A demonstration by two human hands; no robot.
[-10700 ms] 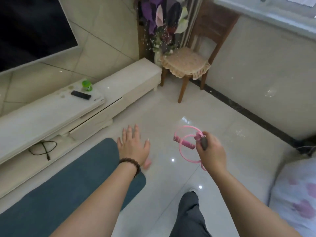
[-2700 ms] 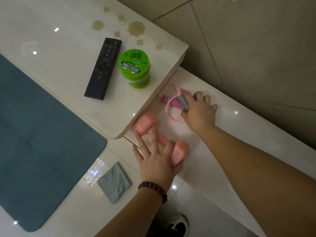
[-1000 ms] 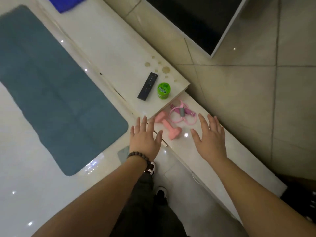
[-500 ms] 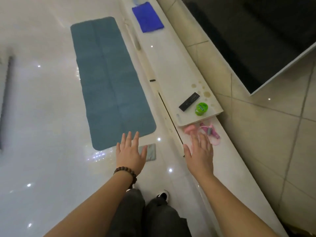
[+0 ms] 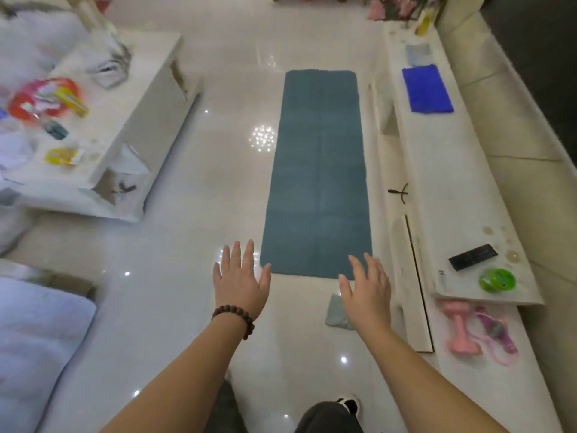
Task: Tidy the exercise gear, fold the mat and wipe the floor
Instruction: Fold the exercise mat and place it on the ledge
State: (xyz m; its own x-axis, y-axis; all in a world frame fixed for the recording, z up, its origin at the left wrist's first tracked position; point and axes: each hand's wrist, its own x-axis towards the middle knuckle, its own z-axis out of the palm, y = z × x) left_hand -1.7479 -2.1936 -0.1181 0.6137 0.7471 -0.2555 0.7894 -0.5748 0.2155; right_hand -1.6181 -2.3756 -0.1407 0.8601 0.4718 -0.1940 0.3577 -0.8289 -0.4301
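Both hands are held out over the glossy white floor (image 5: pixel 175 251), fingers straight and spread, holding nothing. The left hand (image 5: pixel 242 281), with a bead bracelet (image 5: pixel 233 315) at its wrist, hovers just off the near left corner of the teal mat (image 5: pixel 317 173); the right hand (image 5: pixel 367 290) hovers at the mat's near right corner. The mat lies flat and unfolded, its long right edge running beside the low white TV stand (image 5: pixel 443 189). A small grey-green cloth (image 5: pixel 334 312) lies on the floor just past the mat's near edge, partly hidden by the right wrist. At the near end of the stand's lower ledge rest a pink dumbbell (image 5: pixel 459 328) and, just beside it, a coiled pink jump rope (image 5: pixel 496 335). On the raised part of the stand, near its near edge, sit a green jar (image 5: pixel 497 280) and a black remote (image 5: pixel 473 257). A folded blue towel (image 5: pixel 427 89) lies toward the stand's far end. A white coffee table (image 5: pixel 125 120) stands well to the left of the mat, carrying blurred colourful packets.
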